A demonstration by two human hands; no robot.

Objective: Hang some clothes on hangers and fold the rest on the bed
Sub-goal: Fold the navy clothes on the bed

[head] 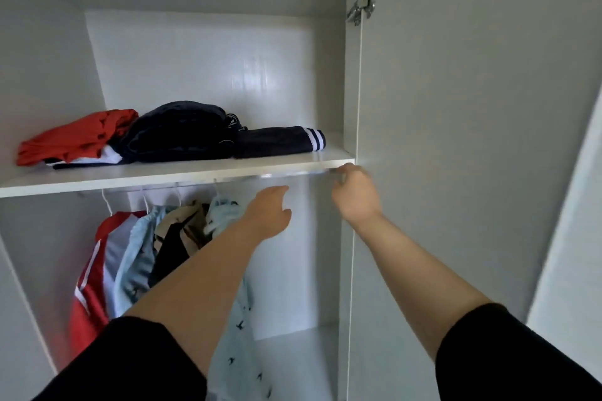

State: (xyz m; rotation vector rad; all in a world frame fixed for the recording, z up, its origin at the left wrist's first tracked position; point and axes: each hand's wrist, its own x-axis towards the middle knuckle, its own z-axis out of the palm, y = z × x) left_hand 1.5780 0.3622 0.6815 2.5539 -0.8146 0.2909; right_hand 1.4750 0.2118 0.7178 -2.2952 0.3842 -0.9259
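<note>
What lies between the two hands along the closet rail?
Only a bare stretch of rail between left hand and right hand; nothing hangs there, in the head view.

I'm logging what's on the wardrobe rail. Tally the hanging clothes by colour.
red and white shirt: 1
light blue garments: 2
beige and black garment: 1
Total: 4
</note>
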